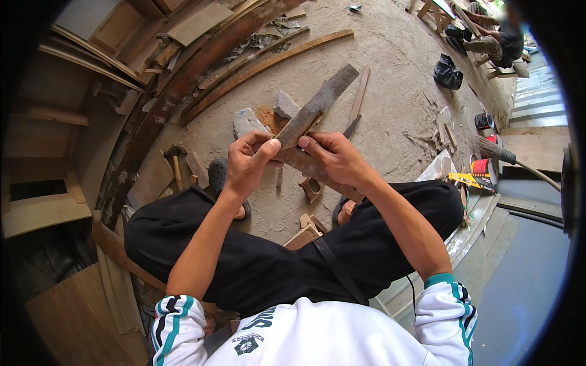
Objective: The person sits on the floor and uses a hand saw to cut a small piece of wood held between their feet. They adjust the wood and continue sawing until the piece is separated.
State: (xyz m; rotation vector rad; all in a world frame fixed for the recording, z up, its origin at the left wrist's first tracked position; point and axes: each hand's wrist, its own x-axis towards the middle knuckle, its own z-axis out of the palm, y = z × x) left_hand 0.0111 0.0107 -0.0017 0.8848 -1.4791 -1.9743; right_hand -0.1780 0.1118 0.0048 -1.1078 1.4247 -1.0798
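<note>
Remote view: my left hand pinches the near end of a dark wooden strip above the floor; my right hand appears to pinch the lower strip crossing beneath, its fingers partly hidden. I judge the step as aligning; next calls for steadiness.

L hand & R hand hold brown wood bar
I see a hammer nr the L shoe & a blk bag farther off.
</note>
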